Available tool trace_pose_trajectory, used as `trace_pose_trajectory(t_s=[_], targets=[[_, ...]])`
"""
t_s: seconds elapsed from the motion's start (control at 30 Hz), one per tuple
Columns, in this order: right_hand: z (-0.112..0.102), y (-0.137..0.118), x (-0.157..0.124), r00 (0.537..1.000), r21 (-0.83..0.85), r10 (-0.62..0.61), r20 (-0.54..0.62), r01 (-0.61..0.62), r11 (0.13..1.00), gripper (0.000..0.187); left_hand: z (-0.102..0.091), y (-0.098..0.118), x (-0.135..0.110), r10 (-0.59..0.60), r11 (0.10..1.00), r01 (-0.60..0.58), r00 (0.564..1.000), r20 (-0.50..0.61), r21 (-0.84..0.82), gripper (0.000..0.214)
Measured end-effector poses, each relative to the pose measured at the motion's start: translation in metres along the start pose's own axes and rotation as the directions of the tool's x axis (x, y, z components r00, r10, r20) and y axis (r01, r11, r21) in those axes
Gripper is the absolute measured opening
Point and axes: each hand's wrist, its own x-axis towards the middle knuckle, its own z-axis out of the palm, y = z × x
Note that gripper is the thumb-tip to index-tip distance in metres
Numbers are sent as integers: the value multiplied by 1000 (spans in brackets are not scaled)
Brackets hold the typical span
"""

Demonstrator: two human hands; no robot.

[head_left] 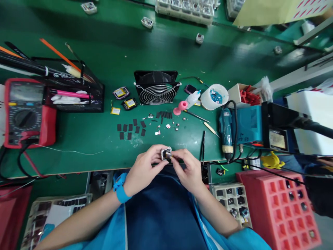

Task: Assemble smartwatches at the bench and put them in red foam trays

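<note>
My left hand [151,161], with a blue band on its wrist, grips a small white-edged watch case [162,153] at the bench's front edge. Its dark inside faces up. A small silvery flat part [168,155], perhaps a battery, is pinched in my right hand [187,170] at the case's right side. Whether that part is joined to the case I cannot tell. Beyond my hands lie several black pads [130,127], loose tiny parts [168,126] and black strips [166,115]. Black tweezers [202,147] rest right of my right hand.
A fan [156,88] stands mid-bench, with watch cases [129,103] to its left. Left is a red multimeter [30,113]. On the right are a white tub [206,100], a teal electric screwdriver [226,133] and cables. Pink foam trays [281,208] stand lower right.
</note>
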Motion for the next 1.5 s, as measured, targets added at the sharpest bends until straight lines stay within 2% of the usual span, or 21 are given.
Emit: trace_pose_trajectory(t_s=[0.07, 0.13, 0.4, 0.57, 0.7, 0.9, 1.07, 1.5], targets=[[0, -1, 0, 1000, 15, 1, 0, -1, 1000, 19, 2, 1, -1, -65, 992, 64, 998, -8, -108, 28], [-1, -1, 0, 1000, 40, 14, 2, -14, 999, 19, 3, 2, 0, -91, 985, 86, 995, -28, -148, 27], [-4, 2, 1, 998, 113, 56, 31, -59, 992, 18, 7, 2, -1, -109, 972, 98, 993, -41, -213, 28], [-1, 4, 0, 992, 150, 126, 11, -126, 981, 16, 12, 2, -3, -116, 957, 94, 991, -68, -273, 27], [-6, 3, 1, 998, 99, 51, 29, -53, 994, 22, 11, 5, -1, -154, 930, 124, 986, -61, -347, 33], [-21, 4, 5, 981, 48, -74, 177, 67, 997, 34, 3, 9, -1, -227, 875, 221, 973, 38, -431, 38], [-24, 8, 7, 974, 57, -136, 182, 128, 990, 33, 3, 6, -3, -241, 846, 250, 967, 81, -471, 36], [-21, 14, 7, 949, -49, -260, 178, 272, 961, 30, 9, 11, -2, -202, 900, 171, 979, -37, -401, 35]])
